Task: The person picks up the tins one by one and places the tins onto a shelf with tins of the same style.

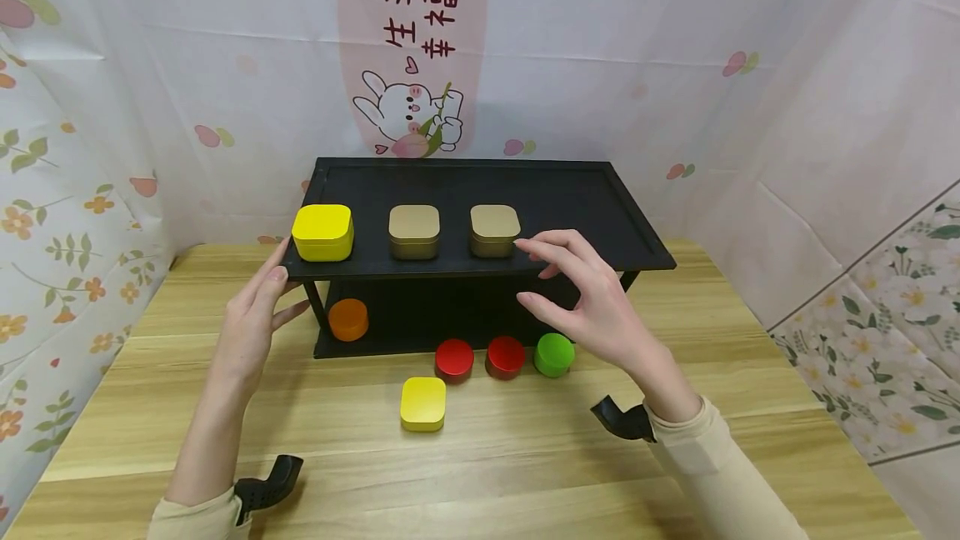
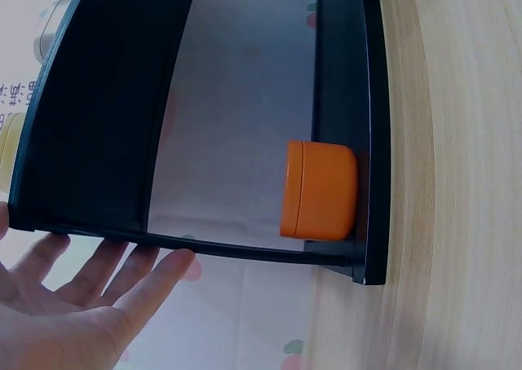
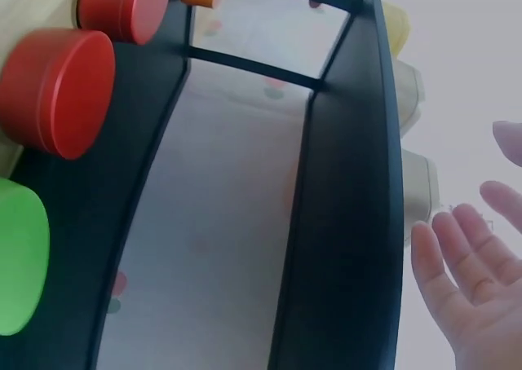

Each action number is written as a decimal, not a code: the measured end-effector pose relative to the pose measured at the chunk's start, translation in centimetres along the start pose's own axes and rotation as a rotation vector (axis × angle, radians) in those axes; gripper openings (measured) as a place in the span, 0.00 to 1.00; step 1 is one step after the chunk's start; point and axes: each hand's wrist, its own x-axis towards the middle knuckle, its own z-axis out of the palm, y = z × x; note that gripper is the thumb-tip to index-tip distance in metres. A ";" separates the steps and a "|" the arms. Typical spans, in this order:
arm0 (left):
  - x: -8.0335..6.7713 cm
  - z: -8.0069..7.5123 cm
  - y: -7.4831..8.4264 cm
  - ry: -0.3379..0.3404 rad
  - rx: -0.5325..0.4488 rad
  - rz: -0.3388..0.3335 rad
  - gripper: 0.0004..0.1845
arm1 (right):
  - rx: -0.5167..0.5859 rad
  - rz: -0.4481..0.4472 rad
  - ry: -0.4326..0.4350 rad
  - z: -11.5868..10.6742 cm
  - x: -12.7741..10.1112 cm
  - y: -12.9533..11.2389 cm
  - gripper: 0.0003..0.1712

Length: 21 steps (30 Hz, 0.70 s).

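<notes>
My left hand (image 1: 251,315) rests against the left end of a black two-tier shelf (image 1: 570,198), fingertips touching its side edge in the left wrist view. Just beside that hand, a yellow square tin (image 1: 322,233) stands on the top board's front left corner. My right hand (image 1: 588,298) hovers at the shelf's front right, thumb and fingers spread apart, holding nothing. Its fingertips are right by a gold square tin (image 1: 495,232). Another gold tin (image 1: 414,232) stands between that one and the yellow tin. All three tins form a row along the front edge.
An orange round tin (image 1: 348,319) sits on the lower tier at left. Two red round tins, one left (image 1: 454,360) and one right (image 1: 506,357), and a green one (image 1: 554,354) line the shelf's lower front. A smaller yellow tin (image 1: 423,403) lies nearer on the wooden table (image 1: 465,482).
</notes>
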 end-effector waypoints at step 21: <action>0.0 0.0 0.1 -0.003 -0.024 0.003 0.28 | 0.051 -0.009 -0.202 4.4 -2.2 -1.4 0.33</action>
